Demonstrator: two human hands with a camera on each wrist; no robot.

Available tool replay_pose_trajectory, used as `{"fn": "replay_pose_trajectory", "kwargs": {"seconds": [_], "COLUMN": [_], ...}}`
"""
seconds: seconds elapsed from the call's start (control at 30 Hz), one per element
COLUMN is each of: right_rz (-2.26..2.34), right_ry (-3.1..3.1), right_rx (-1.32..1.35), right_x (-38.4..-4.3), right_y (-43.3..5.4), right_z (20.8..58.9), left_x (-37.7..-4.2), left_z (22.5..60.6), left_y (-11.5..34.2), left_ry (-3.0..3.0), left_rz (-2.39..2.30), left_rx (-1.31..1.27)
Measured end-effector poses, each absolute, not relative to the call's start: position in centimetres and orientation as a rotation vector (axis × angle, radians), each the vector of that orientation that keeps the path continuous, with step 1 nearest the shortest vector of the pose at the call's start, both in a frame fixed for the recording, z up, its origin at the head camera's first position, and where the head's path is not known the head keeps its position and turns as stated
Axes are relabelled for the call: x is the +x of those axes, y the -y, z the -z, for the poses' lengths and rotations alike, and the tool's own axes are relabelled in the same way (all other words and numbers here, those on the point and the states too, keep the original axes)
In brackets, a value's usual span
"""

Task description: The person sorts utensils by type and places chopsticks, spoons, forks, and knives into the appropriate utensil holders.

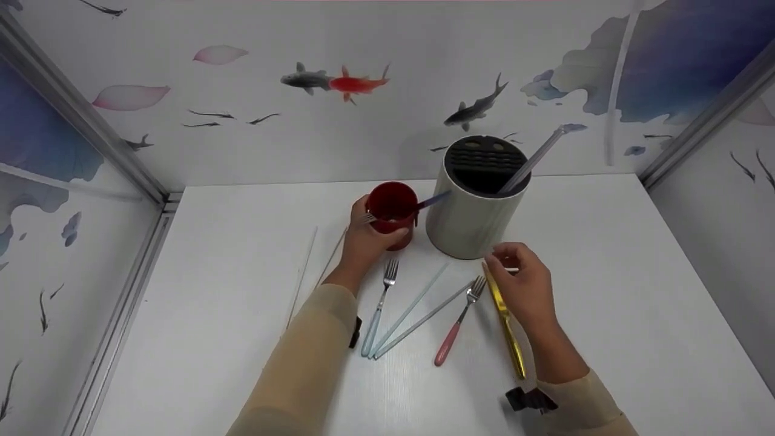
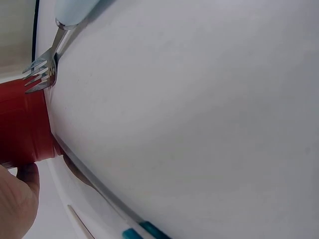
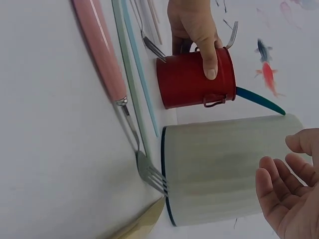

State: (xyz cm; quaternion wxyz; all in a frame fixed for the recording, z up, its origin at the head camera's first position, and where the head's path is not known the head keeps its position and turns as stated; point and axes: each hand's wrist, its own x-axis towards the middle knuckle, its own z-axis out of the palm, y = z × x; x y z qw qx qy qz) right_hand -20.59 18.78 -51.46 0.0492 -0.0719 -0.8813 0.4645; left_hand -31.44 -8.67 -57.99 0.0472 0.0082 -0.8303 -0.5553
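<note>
My left hand [image 1: 366, 245] grips a small red metal cup [image 1: 393, 233] round its side, with the thumb across the front. From the cup stick a blue handle [image 1: 435, 200], leaning toward the holder, and the tines of a fork [image 3: 233, 34]. My right hand [image 1: 527, 284] hovers by the lower right of the grey-green utensil holder [image 1: 469, 227], fingers loosely bent and nothing between them. Below that hand lies a gold knife [image 1: 505, 321], its tip near the holder's base. A clear stick [image 1: 539, 158] leans out of the holder's black slotted top.
On the white table [image 1: 636, 272] in front of the holder lie a blue-handled fork [image 1: 381, 309], a pink-handled fork [image 1: 451, 339] and two pale blue-green sticks [image 1: 418, 321]. Left of the left arm are thin pale sticks [image 1: 303, 272]. A patterned wall [image 1: 363, 139] stands close behind.
</note>
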Motion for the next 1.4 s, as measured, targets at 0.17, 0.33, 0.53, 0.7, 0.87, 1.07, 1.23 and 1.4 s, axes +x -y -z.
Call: {"fn": "replay_pose_trajectory", "kwargs": {"seconds": [0.17,0.33,0.53,0.7,0.87,1.07,1.23,1.4], "right_rz": [-1.394,-1.343,-1.371,-1.387,-1.318,-1.27,-1.157,-1.063], "right_ry": [2.731,2.818,2.937,3.018,3.132,3.24,3.312,3.374], "right_rx": [-0.251,-0.285,-0.293,-0.322,-0.317,-0.297,-0.293,-0.257], "right_x": [-19.8,-19.2,-18.8,-18.4,-18.1,-17.6,-17.4,-17.1], "right_y": [-20.0,-21.4,-22.7,-23.4,-23.9,-24.2,-24.1,-24.3], "right_z": [52.8,53.8,54.9,55.8,56.6,57.1,57.0,56.9], "left_x": [-31.5,-31.6,-31.6,-31.5,-31.5,-31.6,-31.6,-31.6], "left_z": [58.0,57.8,57.7,57.7,57.6,57.6,57.7,57.7], "left_y": [8.7,8.7,8.6,8.6,8.6,8.7,8.7,8.7], "left_ry": [2.526,2.548,2.558,2.564,2.567,2.558,2.558,2.562], "left_rz": [1.7,1.676,1.655,1.665,1.665,1.668,1.657,1.658], "left_rx": [0.036,0.028,0.033,0.032,0.04,0.04,0.043,0.041]}}
